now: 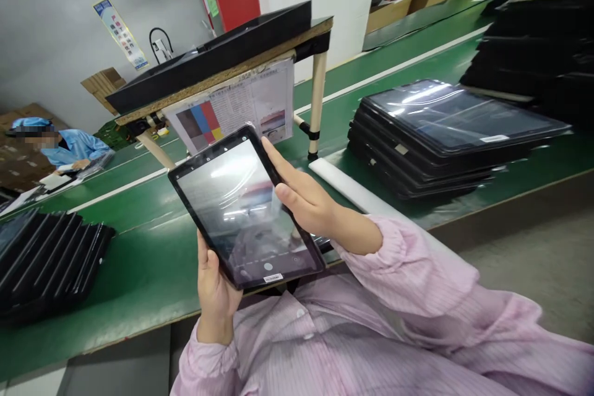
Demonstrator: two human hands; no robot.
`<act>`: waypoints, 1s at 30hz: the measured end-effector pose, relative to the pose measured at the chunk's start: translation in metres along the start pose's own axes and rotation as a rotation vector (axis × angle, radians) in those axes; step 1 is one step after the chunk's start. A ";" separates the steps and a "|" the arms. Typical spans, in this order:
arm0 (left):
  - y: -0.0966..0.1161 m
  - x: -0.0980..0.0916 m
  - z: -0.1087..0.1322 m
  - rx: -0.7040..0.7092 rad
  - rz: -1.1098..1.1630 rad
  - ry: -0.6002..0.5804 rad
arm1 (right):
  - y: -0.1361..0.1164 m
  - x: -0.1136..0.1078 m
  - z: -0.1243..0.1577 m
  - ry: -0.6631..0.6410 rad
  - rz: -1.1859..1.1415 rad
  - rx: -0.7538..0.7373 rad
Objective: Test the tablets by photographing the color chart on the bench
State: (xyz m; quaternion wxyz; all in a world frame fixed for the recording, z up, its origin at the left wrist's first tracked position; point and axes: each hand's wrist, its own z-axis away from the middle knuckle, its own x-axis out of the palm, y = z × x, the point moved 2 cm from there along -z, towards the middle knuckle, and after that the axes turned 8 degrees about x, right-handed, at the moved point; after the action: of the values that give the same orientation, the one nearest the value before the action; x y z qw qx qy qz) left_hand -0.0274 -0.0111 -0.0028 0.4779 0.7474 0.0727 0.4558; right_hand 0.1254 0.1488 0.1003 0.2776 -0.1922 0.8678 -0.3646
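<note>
Head camera, looking forward and down over a green workbench (139,260) from a seated person in a pale pink striped smock. Both bare hands hold up a black tablet (245,207), raised above the near edge of the bench and tilted so its glossy screen faces the camera; the screen is lit and shows a washed-out, reflective picture. The left hand (214,288) grips the tablet's lower left corner, thumb lying on the front bezel and fingers hidden behind. The right hand (304,195) is closed on the right long edge, thumb on the front and index finger stretched up along the side. Behind the tablet stands a small raised shelf (260,52) on pale legs, carrying a long black tray, with a printed sheet (234,108) bearing coloured squares hanging from its front. To the right on the bench lies a stack of black tablets (445,136) in clear wrap, with taller dark stacks farther right. At the left edge, a row of black tablets (46,260) leans on edge. Far left, another person in a blue smock and cap (69,145) sits at the bench.
</note>
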 end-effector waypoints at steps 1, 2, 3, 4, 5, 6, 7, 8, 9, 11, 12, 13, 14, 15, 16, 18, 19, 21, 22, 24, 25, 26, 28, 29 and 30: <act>0.001 -0.001 0.002 -0.009 -0.005 0.014 | 0.005 0.003 0.000 -0.007 -0.007 0.033; 0.003 -0.002 0.005 -0.018 -0.008 0.036 | 0.010 0.006 0.000 -0.023 -0.023 0.068; 0.005 -0.003 0.007 -0.029 -0.012 0.063 | 0.017 0.009 0.001 -0.047 -0.047 0.100; 0.008 -0.005 0.008 -0.042 -0.020 0.092 | 0.023 0.013 0.001 -0.075 -0.081 0.135; 0.011 -0.007 0.009 -0.062 -0.034 0.120 | 0.031 0.016 0.001 -0.100 -0.127 0.179; 0.015 -0.011 0.008 -0.091 -0.055 0.150 | 0.038 0.018 0.001 -0.111 -0.182 0.235; 0.018 -0.016 0.007 -0.126 -0.083 0.183 | 0.046 0.019 0.002 -0.102 -0.236 0.306; 0.021 -0.021 0.005 -0.163 -0.117 0.220 | 0.053 0.020 0.003 -0.076 -0.284 0.387; 0.023 -0.027 0.003 -0.193 -0.153 0.262 | 0.060 0.021 0.006 -0.043 -0.323 0.468; 0.022 -0.039 -0.004 -0.226 -0.206 0.335 | 0.071 0.023 0.013 0.005 -0.370 0.600; 0.020 -0.044 -0.007 -0.227 -0.219 0.356 | 0.075 0.024 0.017 0.014 -0.388 0.643; 0.016 -0.047 -0.010 -0.227 -0.225 0.362 | 0.079 0.025 0.022 0.023 -0.411 0.675; 0.011 -0.049 -0.012 -0.229 -0.231 0.357 | 0.082 0.025 0.027 0.039 -0.437 0.700; 0.005 -0.051 -0.014 -0.230 -0.246 0.345 | 0.084 0.025 0.031 0.063 -0.461 0.719; 0.000 -0.051 -0.016 -0.230 -0.275 0.333 | 0.086 0.024 0.035 0.088 -0.482 0.732; -0.008 -0.051 -0.019 -0.217 -0.350 0.325 | 0.089 0.018 0.042 0.118 -0.505 0.741; -0.010 -0.051 -0.020 -0.206 -0.384 0.326 | 0.089 0.014 0.045 0.124 -0.504 0.740; -0.011 -0.051 -0.024 -0.192 -0.428 0.323 | 0.091 0.003 0.051 0.145 -0.480 0.734; -0.010 -0.051 -0.026 -0.196 -0.438 0.314 | 0.092 -0.003 0.053 0.168 -0.462 0.736; -0.008 -0.051 -0.031 -0.210 -0.452 0.284 | 0.095 -0.017 0.058 0.231 -0.431 0.762; -0.007 -0.050 -0.033 -0.214 -0.454 0.266 | 0.097 -0.023 0.061 0.267 -0.418 0.783; -0.006 -0.049 -0.036 -0.212 -0.455 0.249 | 0.099 -0.029 0.063 0.304 -0.407 0.803; -0.001 -0.047 -0.040 -0.196 -0.457 0.221 | 0.102 -0.040 0.069 0.369 -0.398 0.831; 0.002 -0.047 -0.041 -0.182 -0.460 0.213 | 0.102 -0.044 0.072 0.398 -0.396 0.838; 0.006 -0.047 -0.043 -0.166 -0.465 0.208 | 0.103 -0.049 0.075 0.421 -0.396 0.841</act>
State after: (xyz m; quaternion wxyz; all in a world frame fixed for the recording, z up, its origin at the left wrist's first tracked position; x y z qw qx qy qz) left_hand -0.0885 -0.0123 -0.0220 0.6195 0.6179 0.2535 0.4124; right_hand 0.1961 0.2033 -0.0026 0.0754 -0.1470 0.6299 -0.7589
